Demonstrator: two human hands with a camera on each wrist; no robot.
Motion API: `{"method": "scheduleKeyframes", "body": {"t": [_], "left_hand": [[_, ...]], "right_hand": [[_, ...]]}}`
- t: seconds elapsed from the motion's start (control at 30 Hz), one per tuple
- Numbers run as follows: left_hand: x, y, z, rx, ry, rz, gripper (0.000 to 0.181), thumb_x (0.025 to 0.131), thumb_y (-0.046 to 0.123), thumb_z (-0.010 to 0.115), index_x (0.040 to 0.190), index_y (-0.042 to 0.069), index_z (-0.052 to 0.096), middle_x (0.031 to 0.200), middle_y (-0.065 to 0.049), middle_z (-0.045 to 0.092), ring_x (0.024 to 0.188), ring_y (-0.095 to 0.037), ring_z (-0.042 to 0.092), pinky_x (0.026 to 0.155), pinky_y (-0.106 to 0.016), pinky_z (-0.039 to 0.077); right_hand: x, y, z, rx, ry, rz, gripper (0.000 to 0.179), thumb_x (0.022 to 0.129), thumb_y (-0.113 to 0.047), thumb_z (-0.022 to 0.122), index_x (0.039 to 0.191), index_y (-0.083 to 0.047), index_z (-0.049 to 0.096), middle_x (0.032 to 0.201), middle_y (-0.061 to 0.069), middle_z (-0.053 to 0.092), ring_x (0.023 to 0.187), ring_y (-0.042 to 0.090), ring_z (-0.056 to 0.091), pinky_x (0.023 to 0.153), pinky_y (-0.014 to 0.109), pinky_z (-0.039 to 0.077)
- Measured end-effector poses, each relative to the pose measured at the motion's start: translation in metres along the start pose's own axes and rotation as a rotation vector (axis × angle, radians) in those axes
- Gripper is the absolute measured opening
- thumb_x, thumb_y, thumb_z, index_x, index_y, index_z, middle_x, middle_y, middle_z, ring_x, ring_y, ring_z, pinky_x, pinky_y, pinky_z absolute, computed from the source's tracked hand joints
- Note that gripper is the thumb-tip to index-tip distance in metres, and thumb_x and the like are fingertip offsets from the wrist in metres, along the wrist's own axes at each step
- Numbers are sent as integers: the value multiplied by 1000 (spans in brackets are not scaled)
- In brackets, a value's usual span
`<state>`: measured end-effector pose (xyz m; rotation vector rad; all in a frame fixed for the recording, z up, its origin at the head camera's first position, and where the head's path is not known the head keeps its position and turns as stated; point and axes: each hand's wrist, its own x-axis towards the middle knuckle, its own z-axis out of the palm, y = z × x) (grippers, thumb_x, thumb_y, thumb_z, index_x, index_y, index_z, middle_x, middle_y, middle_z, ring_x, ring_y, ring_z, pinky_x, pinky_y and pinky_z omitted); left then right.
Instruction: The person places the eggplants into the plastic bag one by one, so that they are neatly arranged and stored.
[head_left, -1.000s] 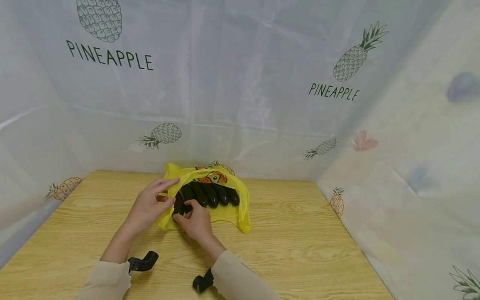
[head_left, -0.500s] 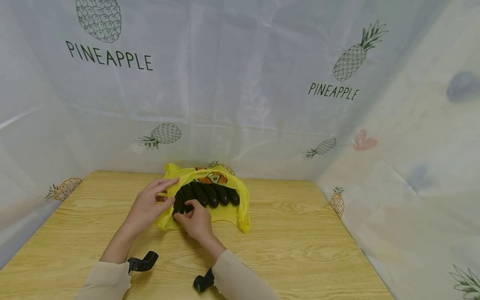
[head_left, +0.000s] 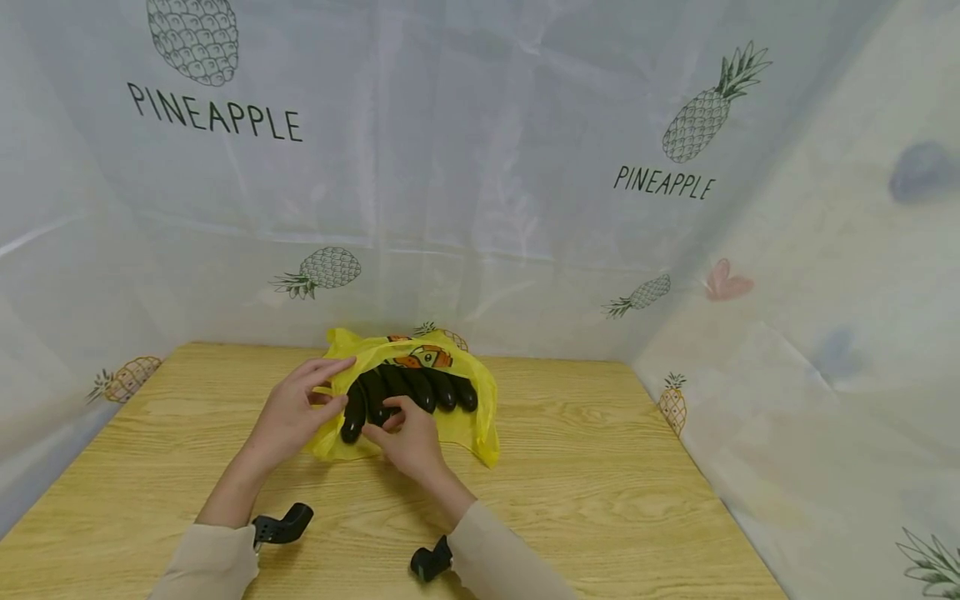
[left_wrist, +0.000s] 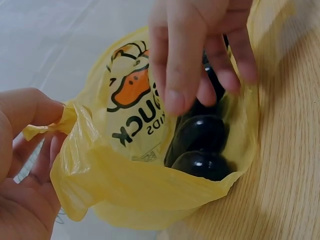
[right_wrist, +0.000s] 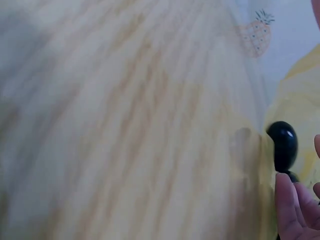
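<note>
A yellow plastic bag point(head_left: 486, 421) with a duck print lies on its side, its mouth toward me. Inside it several glossy black eggplants point(head_left: 353, 419) sit in a row, rounded ends outward. My left hand point(head_left: 294, 414) holds the bag's left edge; in the left wrist view the bag's gathered plastic point(left_wrist: 75, 120) runs between thumb and fingers. My right hand point(head_left: 415, 440) is at the bag's mouth, fingers loosely bent and thumb apart, in front of the eggplants left of the middle. The right wrist view catches only its fingers point(right_wrist: 286, 202) below one eggplant point(right_wrist: 284, 145).
The bag stands on a wood-grain table point(head_left: 570, 467), near its back edge. Behind and to the sides hangs a pale sheet point(head_left: 480, 208) printed with pineapples. A black wrist camera mount point(head_left: 285, 525) sticks out from the left sleeve, another mount point(head_left: 431, 560) from the right.
My right hand has let go of the leftmost eggplant and shifted right along the row, uncovering that eggplant's rounded end. My left hand keeps its place on the bag.
</note>
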<state>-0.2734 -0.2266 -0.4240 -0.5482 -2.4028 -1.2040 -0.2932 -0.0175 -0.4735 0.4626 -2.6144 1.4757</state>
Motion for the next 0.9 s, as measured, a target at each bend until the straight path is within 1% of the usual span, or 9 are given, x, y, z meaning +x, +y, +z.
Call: {"method": "scheduleKeyframes", "body": {"t": [0.07,0.17,0.27,0.4,0.53,0.7,0.8,0.9], "left_hand": [[0,0,-1,-1,-5,-6,58,96,0,76,152,13,62,144,-10,60,112,-24,61,84,-18,58],[0,1,-2,-2,-12,-9,57,97,3,76,152,14,61,145,-10,60,112,-26,61,84,-20,58],[0,0,-3,-5,-14,-4,57,97,4,77,151,13,62,144,-11,60,111,-27,63,83,-21,59],[0,-3,-2,-4,-18,1,58,97,3,77,151,12,62,143,-11,61,109,-26,66,83,-21,59],[-1,-6,-1,2,-26,6,59,96,3,78,152,12,61,143,-10,60,111,-25,65,82,-20,59],[-3,-8,-2,18,-30,19,60,96,4,78,153,12,60,142,-10,61,111,-24,64,81,-22,60],[-5,-8,-4,44,-41,22,58,98,7,77,153,12,60,144,-12,60,111,-26,64,82,-26,60],[-7,-6,-9,84,-61,2,57,101,14,75,155,14,57,146,-12,57,111,-28,64,83,-32,60]], "right_hand": [[-1,-1,-7,-8,-2,-20,53,94,-32,85,136,-6,67,100,11,72,74,4,60,67,23,55],[-4,-2,-19,9,-17,-36,55,94,-34,84,138,-5,66,106,15,73,79,7,64,69,24,58],[-6,-3,-31,17,-26,-40,57,95,-36,83,140,-6,65,109,15,72,81,11,67,71,24,59],[-9,-1,-50,-2,-15,-62,54,95,-34,84,139,-10,66,113,16,71,84,17,69,73,26,60],[-13,5,-74,-26,-4,-74,53,96,-34,83,141,-13,65,117,17,70,89,24,70,75,29,60],[-20,14,-106,-57,8,-56,55,96,-37,81,144,-17,63,121,15,68,94,26,70,75,31,61],[-24,20,-125,-76,27,-41,57,96,-38,82,145,-17,62,123,14,69,95,27,71,73,32,62],[-28,24,-144,-99,49,-36,60,95,-36,83,147,-16,62,124,14,70,95,26,71,72,32,62]]}}
